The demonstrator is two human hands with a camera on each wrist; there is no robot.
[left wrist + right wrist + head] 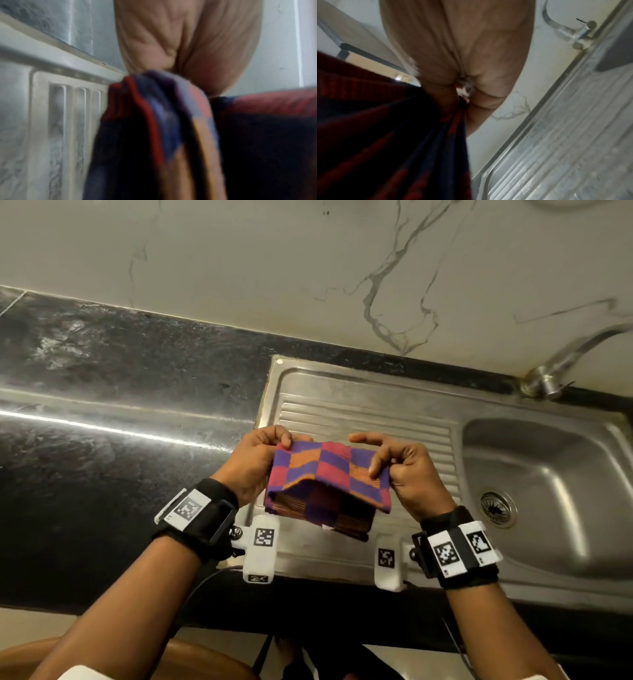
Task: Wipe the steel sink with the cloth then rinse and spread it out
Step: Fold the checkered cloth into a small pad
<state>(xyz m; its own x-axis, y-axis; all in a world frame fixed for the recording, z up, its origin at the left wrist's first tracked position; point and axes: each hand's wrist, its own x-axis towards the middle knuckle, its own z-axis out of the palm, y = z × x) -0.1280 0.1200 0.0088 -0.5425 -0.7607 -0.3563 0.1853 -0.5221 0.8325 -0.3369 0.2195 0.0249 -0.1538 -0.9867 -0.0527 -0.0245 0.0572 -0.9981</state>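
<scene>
**Cloth held up over the drainboard, both hands pinching its top edge**

The steel sink (376,392) fills the right half of the head view: a ribbed drainboard at centre, a smooth rounded basin (548,474) at about three o'clock with a round strainer drain (495,506), and a curved metal tap (561,361) at two o'clock. The metal looks dull and streaked rather than polished. Dark glossy stone counter (120,405) runs off toward nine o'clock; pale veined marble wall (308,268) lies at twelve.

The cloth (325,477), a soft woven check in purple, red and orange, hangs folded in layers just above the drainboard. The left hand (253,467) pinches its upper left corner; the right hand (404,470) pinches the upper right edge with thumb and finger, other fingers lifted.

Which step this is cannot be told for sure; it looks like opening or refolding the cloth. To do it well, I would keep both pinches near the corners, draw the hands apart evenly so the layers fall open, and stay over the steel so drips land there.
</scene>
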